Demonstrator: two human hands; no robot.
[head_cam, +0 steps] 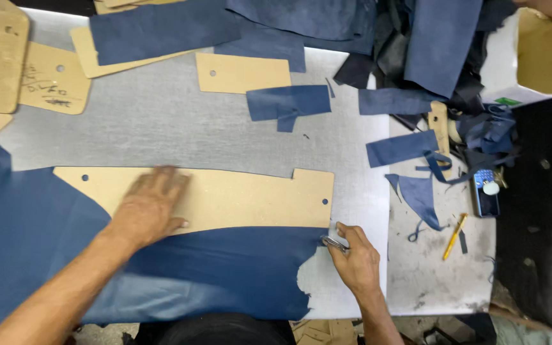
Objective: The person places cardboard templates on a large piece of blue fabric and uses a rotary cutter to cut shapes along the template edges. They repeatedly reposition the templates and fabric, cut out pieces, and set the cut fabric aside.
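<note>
**Blue leather, one long template, two hands on the counter**

Closest to the camera is the big blue leather sheet (pixel 180 271), spread from about 9 o'clock across to 6 o'clock and hanging off the near edge of the counter (pixel 161 121). Its right end is ragged, with a bite out of it near 5 o'clock.

Lying on top of it is a long tan cardboard template (pixel 250 195), running left to right through the middle of the view, with a small notch at its upper right corner and a punched hole at each end. Its lower edge sits on the leather.

Left hand (pixel 148 207) is flat on the template, fingers spread and pressing down, gripping nothing. Right hand (pixel 354 259), around 5 o'clock, has its fingers closed on a small metal cutting tool (pixel 335 241), tip right at the template's lower right corner where the leather meets it.

Up at 12 o'clock there's a smaller tan template (pixel 241 71) and a loose blue offcut (pixel 289 102) just beside it. More tan patterns (pixel 52 76) are stacked at 10 o'clock. Over at 1 to 2 o'clock is a heap of dark blue scraps (pixel 429 45), with a white box (pixel 525 61) past it. At 3 o'clock a yellow pencil (pixel 455 235) lies on the grey mat, and a phone (pixel 485 195) sits near it.
</note>
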